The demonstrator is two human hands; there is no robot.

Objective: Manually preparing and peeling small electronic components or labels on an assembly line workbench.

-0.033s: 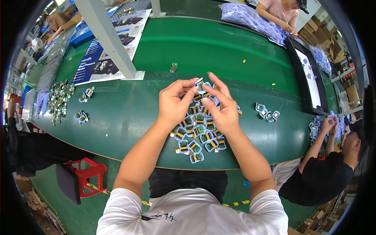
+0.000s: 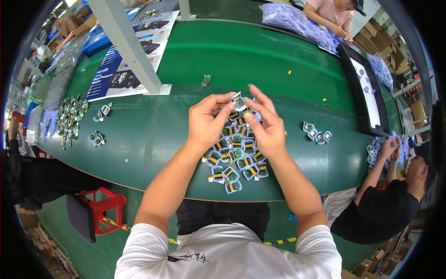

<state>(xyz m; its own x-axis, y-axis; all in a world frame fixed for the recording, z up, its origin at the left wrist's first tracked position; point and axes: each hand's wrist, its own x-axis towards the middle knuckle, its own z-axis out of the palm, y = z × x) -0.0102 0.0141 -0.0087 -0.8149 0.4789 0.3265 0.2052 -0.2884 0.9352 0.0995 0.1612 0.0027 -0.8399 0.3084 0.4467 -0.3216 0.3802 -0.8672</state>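
Observation:
My left hand [image 2: 209,116] pinches a small pale plastic casing [image 2: 239,104] with a green circuit board in it, raised above the pile. Close on its right is my right hand [image 2: 268,130], with its fingers apart and nothing gripped; whether a fingertip touches the casing I cannot tell. Below and between my forearms lies a pile of similar pale casings [image 2: 236,155], each with a green board and a black-and-yellow part. My right hand hides some of the pile.
Small groups of casings lie at left [image 2: 96,138] and right [image 2: 318,136]. Many loose circuit boards [image 2: 72,118] cover the far left. A grey post [image 2: 134,51] rises from the green table. A black-framed tray [image 2: 378,100] and a co-worker [image 2: 390,200] are at right.
My right hand's fingers have shifted slightly and spread away from the casing, baring more of it. My left hand stays in place with its pinch.

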